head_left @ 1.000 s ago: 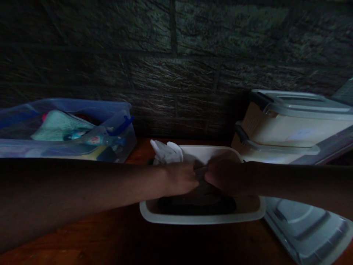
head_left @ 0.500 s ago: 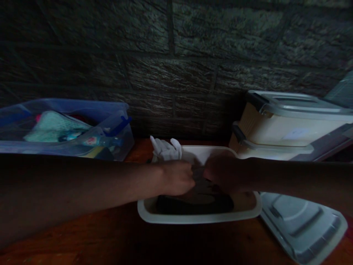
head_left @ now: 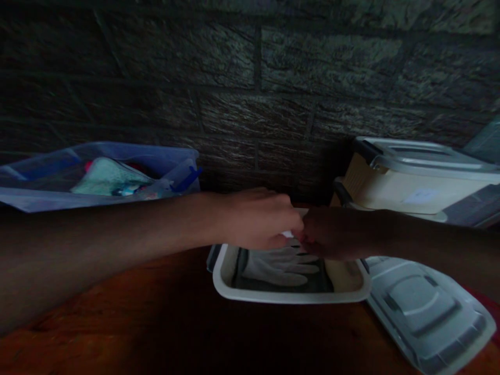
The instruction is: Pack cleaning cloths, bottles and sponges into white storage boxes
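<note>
A white glove [head_left: 275,265] lies flat, fingers to the right, on dark material in a white plastic bin [head_left: 292,298]. Over the bin's far part my left hand [head_left: 263,217] is closed, knuckles up. A bit of white glove fabric [head_left: 287,234] shows under its thumb and index finger. My right hand [head_left: 332,234], in deep shadow, is closed with its fingertips meeting the left hand's at that fabric. Most of the pinched fabric is hidden behind the fingers.
A clear blue-tinted bin [head_left: 172,153] with cloth and a bottle stands at the left. Lidded storage boxes [head_left: 406,190] are stacked at the right. A loose grey lid [head_left: 433,312] lies beside the white bin on the wooden surface [head_left: 175,323], before a stone-patterned wall [head_left: 219,62].
Both hands have risen from inside the bin toward its far side and come together. The flat glove is now uncovered. The glove on the far left rim is no longer visible there.
</note>
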A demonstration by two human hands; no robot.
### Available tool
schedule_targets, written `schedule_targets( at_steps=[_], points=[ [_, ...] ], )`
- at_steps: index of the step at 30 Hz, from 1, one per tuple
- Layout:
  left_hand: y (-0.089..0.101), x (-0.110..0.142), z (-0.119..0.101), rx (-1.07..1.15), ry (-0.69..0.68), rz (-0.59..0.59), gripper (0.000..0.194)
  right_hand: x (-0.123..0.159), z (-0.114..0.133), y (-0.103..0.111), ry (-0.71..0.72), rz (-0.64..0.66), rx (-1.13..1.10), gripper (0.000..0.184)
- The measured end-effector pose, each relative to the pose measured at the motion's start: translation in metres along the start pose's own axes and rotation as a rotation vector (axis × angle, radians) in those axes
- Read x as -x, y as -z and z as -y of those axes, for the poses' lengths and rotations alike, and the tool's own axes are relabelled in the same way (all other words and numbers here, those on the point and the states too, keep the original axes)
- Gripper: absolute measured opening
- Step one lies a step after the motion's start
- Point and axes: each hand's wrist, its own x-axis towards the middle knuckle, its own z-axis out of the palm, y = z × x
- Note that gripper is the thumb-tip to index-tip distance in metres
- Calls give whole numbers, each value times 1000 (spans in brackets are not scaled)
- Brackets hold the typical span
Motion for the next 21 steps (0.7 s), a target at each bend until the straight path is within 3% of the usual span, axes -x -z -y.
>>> schedule_targets(
  at_steps=[2, 5, 8, 10, 13, 15, 21],
  points=[
    [24, 2, -3, 187, 51, -120, 17, 9, -6, 18, 79, -104, -99, 24],
    [44, 7, -8, 475, 167, -439, 30, 18, -8, 40, 118, -324, -322, 28],
    [43, 7, -10, 756, 270, -747, 58, 19, 1, 48, 159, -531, -731, 35],
    [36, 1, -11, 891, 296, -871, 65, 11, 11, 47, 226, -640, -953, 38],
    [29, -10, -12, 1018, 270, -836, 66, -6, 17, 44, 381, -717, -1154, 39],
    [26, -15, -14, 971, 257, -811, 65, -15, 15, 43, 458, -709, -1234, 34],
    [19, -11, -16, 748, 357, -946, 53, -21, 3, 38, 387, -833, -1253, 34]
  ],
)
